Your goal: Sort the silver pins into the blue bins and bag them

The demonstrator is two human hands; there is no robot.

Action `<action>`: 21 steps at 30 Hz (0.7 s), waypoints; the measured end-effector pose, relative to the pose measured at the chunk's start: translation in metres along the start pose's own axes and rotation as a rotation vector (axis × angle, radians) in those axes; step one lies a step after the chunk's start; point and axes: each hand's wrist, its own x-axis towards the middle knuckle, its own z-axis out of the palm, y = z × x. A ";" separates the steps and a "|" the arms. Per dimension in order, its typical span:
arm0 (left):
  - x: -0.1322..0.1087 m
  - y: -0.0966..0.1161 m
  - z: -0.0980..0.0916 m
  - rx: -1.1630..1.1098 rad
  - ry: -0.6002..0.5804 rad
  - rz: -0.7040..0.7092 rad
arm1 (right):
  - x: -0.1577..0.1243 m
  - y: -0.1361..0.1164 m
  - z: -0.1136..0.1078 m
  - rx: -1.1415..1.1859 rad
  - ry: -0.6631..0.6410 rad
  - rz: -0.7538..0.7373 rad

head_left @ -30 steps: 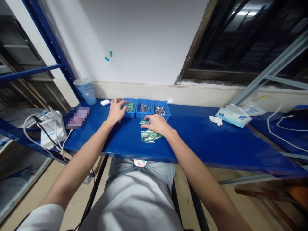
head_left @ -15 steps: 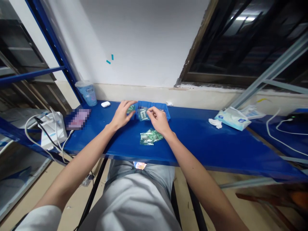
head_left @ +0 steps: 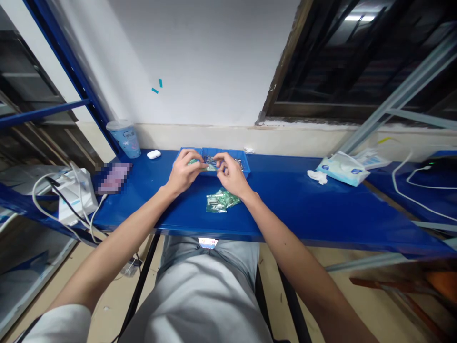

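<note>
My left hand (head_left: 183,170) and my right hand (head_left: 230,174) meet over a row of small blue bins (head_left: 243,162) at the back of the blue table (head_left: 296,200). Together they pinch a small green bag (head_left: 207,166) between their fingertips, each hand closed on one end. Metal screws show in the bins behind the hands. A little pile of green bags (head_left: 219,200) lies on the table just in front of my right wrist.
A blue cup (head_left: 125,138) and a white earbud case (head_left: 154,154) stand at the back left. A white box with cables (head_left: 73,193) sits at the left edge. Tissue packs (head_left: 341,168) and a white cable (head_left: 414,190) lie to the right.
My right hand picked a green bag off the table and lifted it toward the bins. My left hand left the left bin and took hold of the bag's other end.
</note>
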 end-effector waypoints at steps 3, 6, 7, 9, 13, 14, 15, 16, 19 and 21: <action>-0.001 -0.003 0.002 -0.084 -0.016 -0.030 | -0.001 -0.002 0.002 -0.032 -0.034 -0.077; -0.001 -0.001 0.004 -0.164 -0.010 -0.054 | 0.000 -0.001 0.003 -0.026 0.007 -0.071; -0.001 0.001 0.005 -0.179 -0.016 -0.071 | 0.001 0.000 0.003 -0.024 0.016 -0.051; 0.000 0.004 0.006 -0.198 -0.037 -0.122 | 0.002 0.002 0.002 -0.021 0.014 -0.007; 0.001 0.006 0.008 -0.203 -0.047 -0.199 | 0.003 0.003 0.004 0.048 0.067 0.062; 0.001 0.006 0.009 -0.202 -0.047 -0.200 | 0.002 0.002 0.005 0.078 0.083 0.068; 0.001 0.005 0.009 -0.204 -0.056 -0.201 | 0.002 0.001 0.006 0.104 0.091 0.071; 0.000 0.005 0.009 -0.214 -0.071 -0.203 | 0.002 0.001 0.006 0.123 0.089 0.073; 0.001 0.004 0.008 -0.263 -0.121 -0.239 | 0.001 -0.001 0.006 0.157 0.052 0.082; 0.001 0.004 0.007 -0.308 -0.125 -0.272 | 0.002 -0.001 0.004 0.183 0.011 0.084</action>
